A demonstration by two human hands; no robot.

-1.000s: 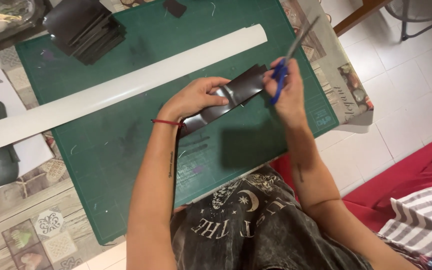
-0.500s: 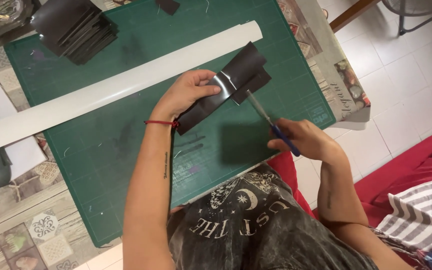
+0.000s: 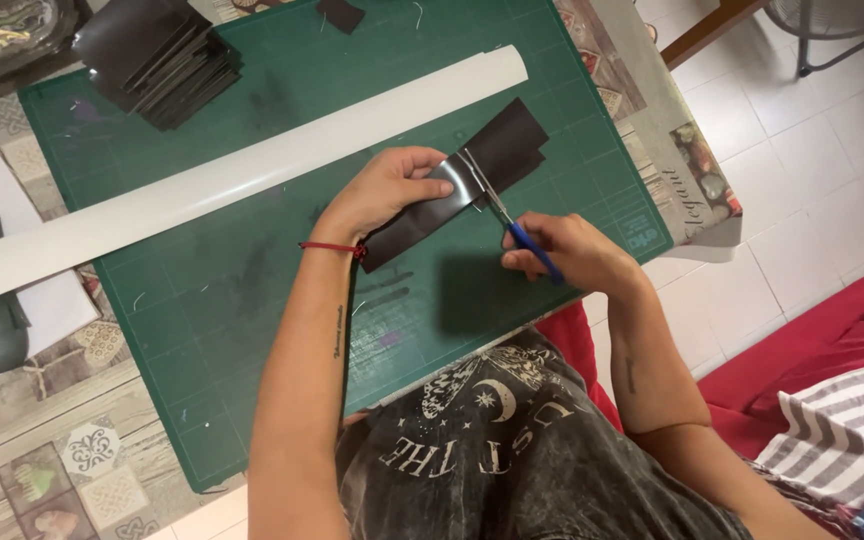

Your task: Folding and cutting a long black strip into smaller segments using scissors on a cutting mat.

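— Left hand (image 3: 392, 190), what is it doing?

— Fingers curled and pinching the dark strip (image 3: 457, 185) near its middle, thumb on top, holding it above the green cutting mat (image 3: 252, 300), over the mat's centre and a little toward its right edge.

— And the right hand (image 3: 567, 252)?

— Closed around the blue handles of a pair of scissors (image 3: 507, 218). The blades point up into the strip from its lower long edge, just beside the left fingertips.

— How does the strip look?

— Long, narrow, dark brown to black, glossy: a pale sheen runs across it where it bends at the blades. One end slopes down toward the left wrist, which wears a red cord; the other end rises toward the mat's far right corner and looks stepped, not square.

— Anything else on the mat?

— A long white strip (image 3: 252, 170) lies slantwise across it, running off the left edge. A stack of dark sheets (image 3: 162, 60) sits at the far left corner, and a small dark offcut (image 3: 340, 14) lies at the far edge.
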